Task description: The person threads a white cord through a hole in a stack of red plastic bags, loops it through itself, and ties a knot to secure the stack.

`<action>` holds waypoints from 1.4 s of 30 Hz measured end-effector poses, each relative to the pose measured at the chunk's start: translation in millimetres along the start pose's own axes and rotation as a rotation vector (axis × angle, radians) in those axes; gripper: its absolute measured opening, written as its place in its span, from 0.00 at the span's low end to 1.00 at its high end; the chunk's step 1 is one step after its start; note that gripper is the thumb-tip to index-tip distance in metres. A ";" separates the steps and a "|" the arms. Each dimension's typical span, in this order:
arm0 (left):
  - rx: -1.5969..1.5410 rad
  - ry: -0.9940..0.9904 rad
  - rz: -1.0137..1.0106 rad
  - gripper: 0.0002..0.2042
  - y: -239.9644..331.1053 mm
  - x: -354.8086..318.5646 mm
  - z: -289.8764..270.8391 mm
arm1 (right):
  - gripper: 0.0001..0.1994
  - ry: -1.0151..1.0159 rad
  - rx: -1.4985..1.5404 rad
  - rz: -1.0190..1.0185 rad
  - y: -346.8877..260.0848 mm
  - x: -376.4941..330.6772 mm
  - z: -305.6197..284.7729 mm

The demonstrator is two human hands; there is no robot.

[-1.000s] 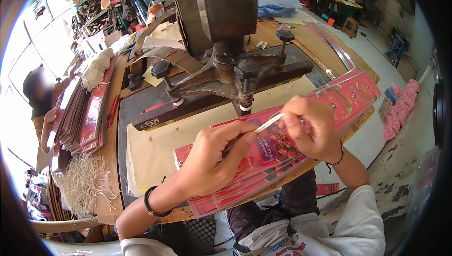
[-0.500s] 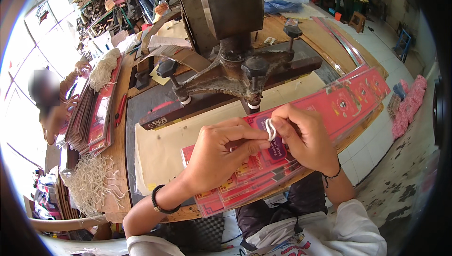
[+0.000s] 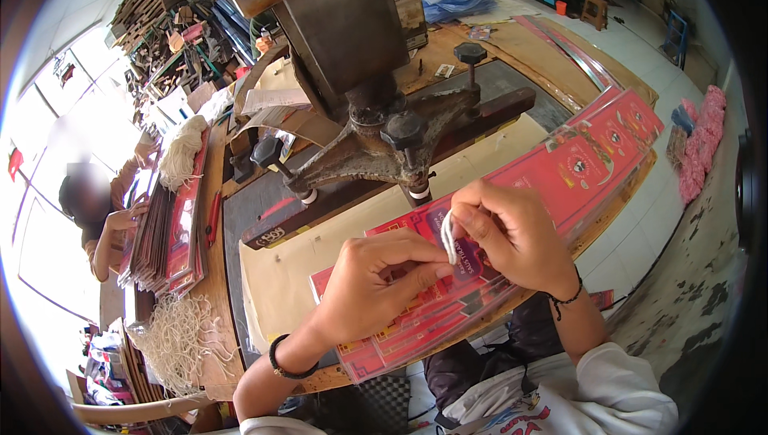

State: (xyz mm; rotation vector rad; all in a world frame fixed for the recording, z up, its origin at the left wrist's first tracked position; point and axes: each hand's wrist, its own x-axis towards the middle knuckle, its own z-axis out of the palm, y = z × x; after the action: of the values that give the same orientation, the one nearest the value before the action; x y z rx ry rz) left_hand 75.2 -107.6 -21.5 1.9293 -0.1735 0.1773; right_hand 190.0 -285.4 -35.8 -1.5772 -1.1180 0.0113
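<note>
Pinching a doubled white cord [image 3: 448, 237] at its two ends, the left hand [image 3: 374, 283] and the right hand [image 3: 508, 231] were near each other above a stack of red printed sheets [image 3: 580, 165]. On the left, thumb and forefinger were pressed close at the cord's lower end; on the right, thumb and forefinger gripped its upper end, with the other fingers curled in. The left hand's remaining fingertips were hidden, so their state could not be told.

The stack lay slanting along the near side of the worktable, partly over a tan sheet [image 3: 284, 275]. Just beyond stood a heavy metal press [image 3: 344, 35], whose spidery bracket [image 3: 336, 155], with black knobs, and dark bar [image 3: 328, 213] took up the middle of the table and blocked the view behind. To the left, a heap of loose cords [image 3: 184, 335] lay near the table's edge, below upright-packed panels [image 3: 152, 243] topped by a white cord bundle [image 3: 182, 155]; a red tool [image 3: 213, 217] rested beside them. A co-worker's hand [image 3: 126, 217] was at the panels' far side. On the floor to the right was a pink bundle [image 3: 704, 147].
</note>
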 end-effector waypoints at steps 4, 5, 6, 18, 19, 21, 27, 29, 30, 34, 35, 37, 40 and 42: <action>-0.027 0.048 -0.057 0.04 -0.2 -1.4 -1.9 | 0.03 -0.091 -0.045 -0.018 0.5 -0.8 0.4; -0.070 0.066 -0.112 0.05 1.1 -1.9 -1.8 | 0.02 -0.119 -0.055 -0.022 1.0 -1.0 0.5; -0.113 0.084 -0.165 0.05 3.2 -2.0 -0.2 | 0.02 -0.146 -0.067 -0.025 0.5 -1.2 -0.2; -0.177 0.121 -0.192 0.08 3.5 -1.8 1.3 | 0.04 -0.235 -0.130 -0.011 -3.3 -0.5 1.3; -0.194 0.128 -0.186 0.08 3.2 -2.0 1.5 | 0.04 -0.241 -0.114 -0.002 -4.6 -0.3 1.0; -0.246 0.139 -0.196 0.09 2.2 -1.5 3.2 | 0.06 -0.251 -0.120 -0.002 -4.5 -0.9 -1.1; -0.299 0.166 -0.206 0.09 3.7 -2.5 2.1 | 0.09 -0.202 -0.017 0.032 -7.0 -3.1 0.2; -0.290 0.165 -0.215 0.09 4.1 -2.5 2.5 | 0.09 -0.189 -0.037 0.001 -9.2 -2.5 0.8; -0.285 0.157 -0.216 0.09 3.7 -1.5 2.8 | 0.09 -0.182 -0.066 -0.036 -8.9 -2.3 0.4; -0.260 0.141 -0.238 0.09 6.7 -0.9 2.1 | 0.09 -0.184 -0.086 -0.073 -8.2 -2.2 1.2; -0.264 0.139 -0.236 0.09 5.5 -1.0 1.5 | 0.09 -0.192 -0.083 -0.068 -8.7 -1.4 1.4; -0.272 0.129 -0.233 0.09 1.1 -0.5 0.1 | 0.09 -0.204 -0.078 -0.055 -10.2 0.3 1.2; -0.366 0.136 -0.197 0.07 -3.4 -0.5 -0.3 | 0.08 -0.220 -0.115 -0.032 -18.1 1.4 -0.6; -0.381 0.125 -0.198 0.07 -3.2 0.7 -2.2 | 0.08 -0.184 -0.084 0.011 -16.7 2.1 0.1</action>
State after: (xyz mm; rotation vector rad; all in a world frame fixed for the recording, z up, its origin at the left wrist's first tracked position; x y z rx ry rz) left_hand 76.5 -104.4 -23.5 1.5398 0.0650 0.1218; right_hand 180.6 -285.6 -21.9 -1.6838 -1.2663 0.1206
